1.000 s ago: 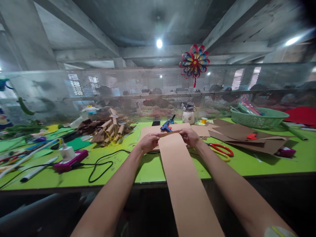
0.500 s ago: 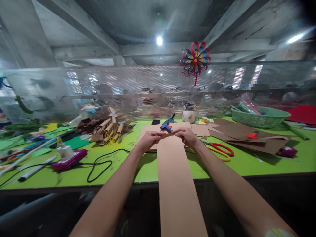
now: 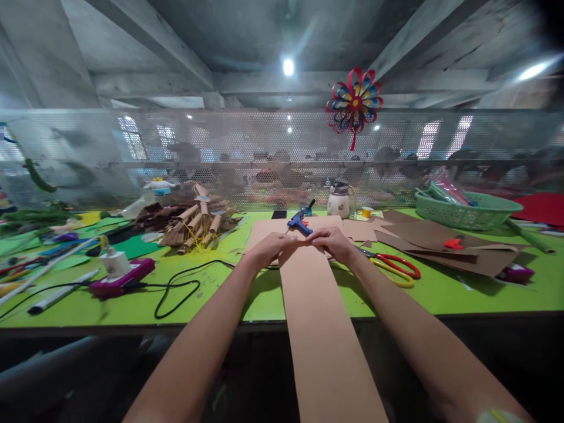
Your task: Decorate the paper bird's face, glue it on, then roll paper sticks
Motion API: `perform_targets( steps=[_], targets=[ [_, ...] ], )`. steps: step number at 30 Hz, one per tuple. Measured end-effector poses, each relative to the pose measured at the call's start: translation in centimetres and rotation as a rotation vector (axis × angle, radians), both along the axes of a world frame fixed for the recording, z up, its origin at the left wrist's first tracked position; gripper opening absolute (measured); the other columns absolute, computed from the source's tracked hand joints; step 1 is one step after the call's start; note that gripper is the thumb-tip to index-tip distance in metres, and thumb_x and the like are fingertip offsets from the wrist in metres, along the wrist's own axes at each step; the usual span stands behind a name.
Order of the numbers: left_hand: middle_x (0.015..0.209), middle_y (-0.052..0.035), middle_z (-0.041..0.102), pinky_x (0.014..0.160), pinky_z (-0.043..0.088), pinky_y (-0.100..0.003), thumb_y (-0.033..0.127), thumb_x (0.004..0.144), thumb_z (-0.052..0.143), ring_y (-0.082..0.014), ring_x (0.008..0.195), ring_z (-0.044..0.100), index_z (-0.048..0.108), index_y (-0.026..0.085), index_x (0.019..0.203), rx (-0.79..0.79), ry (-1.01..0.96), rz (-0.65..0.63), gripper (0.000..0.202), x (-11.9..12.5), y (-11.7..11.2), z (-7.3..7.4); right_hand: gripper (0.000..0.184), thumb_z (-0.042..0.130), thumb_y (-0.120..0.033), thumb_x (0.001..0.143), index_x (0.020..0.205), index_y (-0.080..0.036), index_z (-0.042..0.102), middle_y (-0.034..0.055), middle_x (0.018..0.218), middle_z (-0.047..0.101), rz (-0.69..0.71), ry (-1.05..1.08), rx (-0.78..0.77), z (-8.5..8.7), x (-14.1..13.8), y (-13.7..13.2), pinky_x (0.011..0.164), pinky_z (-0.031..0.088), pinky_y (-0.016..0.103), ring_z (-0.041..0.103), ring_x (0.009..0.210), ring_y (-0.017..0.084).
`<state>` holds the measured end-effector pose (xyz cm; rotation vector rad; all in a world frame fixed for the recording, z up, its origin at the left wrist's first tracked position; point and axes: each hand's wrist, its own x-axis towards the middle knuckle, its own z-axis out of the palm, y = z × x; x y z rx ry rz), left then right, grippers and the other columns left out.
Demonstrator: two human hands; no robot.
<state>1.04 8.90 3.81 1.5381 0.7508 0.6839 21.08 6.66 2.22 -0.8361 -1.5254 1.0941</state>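
Observation:
A long brown paper strip (image 3: pixel 321 329) runs from the green table (image 3: pixel 220 299) over its front edge towards me. My left hand (image 3: pixel 267 249) and my right hand (image 3: pixel 332 242) both pinch the strip's far end, fingertips close together, fingers closed on the paper. A blue glue gun (image 3: pixel 299 222) lies just beyond my hands on a flat brown sheet (image 3: pixel 264 230). Red-handled scissors (image 3: pixel 392 267) rest on the table right of my right wrist.
A green basket (image 3: pixel 467 212) and brown card sheets (image 3: pixel 449 247) sit at the right. A white jar (image 3: pixel 338 202) stands at the back. At the left are rolled paper pieces (image 3: pixel 196 226), a pink device (image 3: pixel 121 281) and a black cable (image 3: pixel 176 291). A mesh screen (image 3: pixel 264 158) closes the back.
My hands have come closer together on the strip's far end, and the raised fold seen a second ago now lies flatter. The view has shifted slightly.

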Motion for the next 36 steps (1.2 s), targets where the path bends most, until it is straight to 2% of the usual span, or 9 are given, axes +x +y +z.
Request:
perform_targets(
  steps=[3,8,13,17,20,22,26,32,36],
  targets=[
    [0.07,-0.0071,0.064,0.055,0.038,-0.024,0.035,0.067,0.066,-0.0143,0.06,0.055,0.066,0.011,0.078,0.042,-0.008,-0.074,0.027,-0.2,-0.5,0.3,0.02,0.064,-0.019,0.058,0.075,-0.011,0.069,-0.0048,0.041,0.046,0.014,0.024,-0.028,0.2,0.1,-0.2,0.043,0.018,0.022,0.033,0.041,0.006],
    [0.052,0.0015,0.052,0.049,0.032,-0.02,0.034,0.066,0.067,-0.0078,0.048,0.044,0.058,0.011,0.064,0.084,-0.052,-0.088,0.024,-0.2,-1.0,0.8,0.019,0.066,-0.017,0.057,0.075,-0.012,0.07,-0.004,0.043,0.049,0.033,0.066,-0.055,0.5,0.2,-0.3,0.044,0.019,0.022,0.032,0.042,0.005],
    [0.059,0.0011,0.052,0.051,0.032,-0.02,0.038,0.067,0.064,-0.0082,0.052,0.045,0.058,0.01,0.074,0.091,-0.037,-0.082,0.029,-0.1,-0.5,0.3,0.017,0.064,-0.015,0.057,0.072,-0.012,0.071,0.0037,0.06,0.064,0.042,0.054,-0.059,1.0,0.9,-0.6,0.047,0.028,0.022,0.042,0.049,0.007],
    [0.052,0.0045,0.042,0.046,0.025,-0.018,0.041,0.068,0.061,-0.0058,0.047,0.036,0.054,0.011,0.066,0.225,0.024,-0.045,0.031,0.1,-0.4,0.1,0.018,0.06,-0.018,0.06,0.072,-0.011,0.07,0.0068,0.068,0.064,0.099,0.037,-0.083,1.5,1.6,-0.9,0.055,0.037,0.023,0.053,0.061,0.013],
    [0.05,0.0054,0.039,0.045,0.023,-0.018,0.044,0.07,0.058,-0.0055,0.046,0.033,0.051,0.012,0.063,0.318,0.064,-0.026,0.033,0.2,-0.8,0.4,0.023,0.061,-0.026,0.064,0.082,-0.013,0.068,0.006,0.075,0.063,0.083,0.043,-0.094,1.8,1.4,-1.2,0.057,0.039,0.024,0.054,0.067,0.014],
    [0.048,0.0055,0.039,0.045,0.022,-0.019,0.045,0.072,0.056,-0.0057,0.044,0.033,0.051,0.013,0.062,0.349,0.097,-0.022,0.034,0.3,-1.1,0.6,0.026,0.063,-0.032,0.066,0.085,-0.014,0.067,0.0033,0.073,0.061,0.029,-0.035,-0.064,1.7,0.9,-1.2,0.053,0.036,0.022,0.052,0.063,0.012],
    [0.044,0.0057,0.039,0.044,0.021,-0.019,0.046,0.074,0.053,-0.0057,0.041,0.031,0.052,0.013,0.062,0.393,0.131,-0.022,0.035,0.5,-1.4,0.8,0.027,0.066,-0.038,0.064,0.067,-0.011,0.065,0.0002,0.058,0.055,-0.048,-0.223,0.02,1.3,0.1,-1.1,0.049,0.029,0.021,0.045,0.054,0.009],
    [0.049,0.0051,0.04,0.045,0.022,-0.018,0.043,0.075,0.052,-0.0055,0.044,0.032,0.054,0.012,0.067,0.417,0.13,-0.037,0.032,0.6,-0.9,0.4,0.027,0.071,-0.037,0.058,0.064,-0.012,0.062,-0.0011,0.054,0.054,-0.036,-0.108,-0.056,0.8,-0.2,-1.0,0.046,0.029,0.021,0.042,0.047,0.007],
    [0.043,0.0054,0.041,0.042,0.024,-0.018,0.042,0.075,0.052,-0.0056,0.039,0.034,0.054,0.013,0.064,0.4,0.179,-0.055,0.031,0.2,-0.5,0.2,0.025,0.069,-0.035,0.059,0.065,-0.011,0.063,0.0001,0.055,0.054,-0.087,-0.151,-0.036,0.2,-0.5,-0.6,0.046,0.03,0.021,0.042,0.049,0.008]
  ],
)
